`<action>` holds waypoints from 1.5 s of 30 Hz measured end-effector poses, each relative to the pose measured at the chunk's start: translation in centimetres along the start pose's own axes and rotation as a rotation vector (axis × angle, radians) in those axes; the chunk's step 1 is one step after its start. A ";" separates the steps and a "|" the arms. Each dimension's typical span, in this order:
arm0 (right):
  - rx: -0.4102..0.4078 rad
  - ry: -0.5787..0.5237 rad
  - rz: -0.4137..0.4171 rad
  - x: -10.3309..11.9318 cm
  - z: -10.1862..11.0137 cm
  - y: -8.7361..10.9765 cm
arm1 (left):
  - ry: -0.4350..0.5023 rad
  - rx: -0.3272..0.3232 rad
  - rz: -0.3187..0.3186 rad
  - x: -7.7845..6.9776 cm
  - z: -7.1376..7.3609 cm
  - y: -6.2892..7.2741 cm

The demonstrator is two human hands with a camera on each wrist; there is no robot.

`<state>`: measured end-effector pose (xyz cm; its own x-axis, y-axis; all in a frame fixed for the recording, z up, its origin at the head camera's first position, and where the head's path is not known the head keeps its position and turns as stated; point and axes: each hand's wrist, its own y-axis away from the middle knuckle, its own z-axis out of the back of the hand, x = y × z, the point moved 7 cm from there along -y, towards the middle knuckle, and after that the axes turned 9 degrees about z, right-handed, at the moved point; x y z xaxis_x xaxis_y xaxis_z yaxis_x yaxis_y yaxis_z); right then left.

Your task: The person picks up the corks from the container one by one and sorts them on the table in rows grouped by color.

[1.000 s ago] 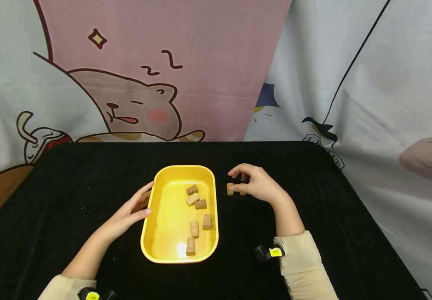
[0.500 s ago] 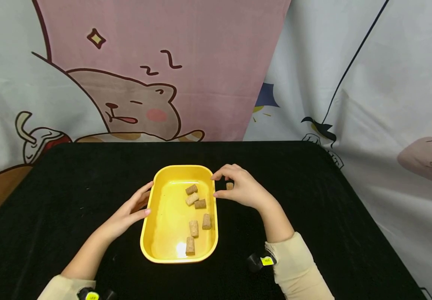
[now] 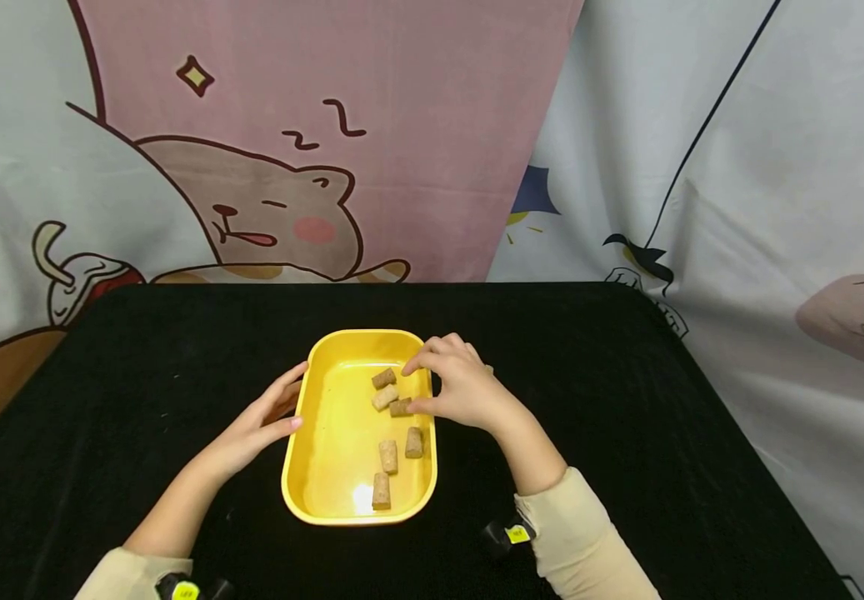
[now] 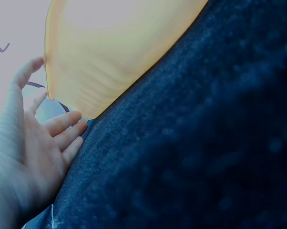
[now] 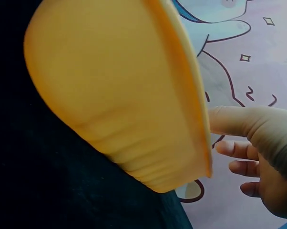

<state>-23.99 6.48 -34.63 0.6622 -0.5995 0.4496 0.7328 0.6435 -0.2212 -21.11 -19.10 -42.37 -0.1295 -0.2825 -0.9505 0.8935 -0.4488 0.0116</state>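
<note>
A yellow tray [image 3: 327, 500] stands on the black cloth in the head view, with several corks inside, mostly on its right half. My left hand [image 3: 255, 429] rests its fingertips and thumb against the tray's left side; in the left wrist view its fingers are extended at the wall. My right hand [image 3: 465, 387] reaches over the right rim with thumb and fingers apart, and nothing shows between them. Its thumb tip is at a dark cork [image 3: 400, 407]. A pale cork [image 3: 385, 397] and another dark cork [image 3: 384, 378] lie beside that one.
Lower in the tray are more corks [image 3: 389, 457]. A sliver of a cork [image 3: 489, 368] shows just behind my right hand, outside the tray. Black cloth [image 3: 626, 467] covers the table; a printed curtain [image 3: 417, 167] hangs behind it.
My right hand has moved left, from beside two corks on the cloth to over the tray's right rim. The left hand, the tray and the corks inside it have stayed put.
</note>
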 end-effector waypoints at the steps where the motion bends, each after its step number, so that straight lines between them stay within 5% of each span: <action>1: 0.000 0.009 0.008 0.0 -0.2 0.0 | -0.001 0.001 -0.003 0.0 0.0 0.0; 6: -0.010 0.058 0.056 0.1 -0.9 -0.3 | -0.001 0.006 -0.007 -0.1 0.1 -0.1; 21: 0.044 0.223 -0.019 0.5 -2.4 -1.1 | 0.009 0.007 0.007 0.0 0.1 -0.1; 45: 0.140 0.438 -0.013 1.6 -3.2 -2.4 | 0.018 0.012 0.015 -0.1 -0.1 0.0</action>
<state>-24.19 2.47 -36.20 0.6791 -0.7331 0.0365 0.7330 0.6749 -0.0851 -21.03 -18.97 -42.31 -0.1085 -0.2744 -0.9555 0.8902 -0.4547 0.0295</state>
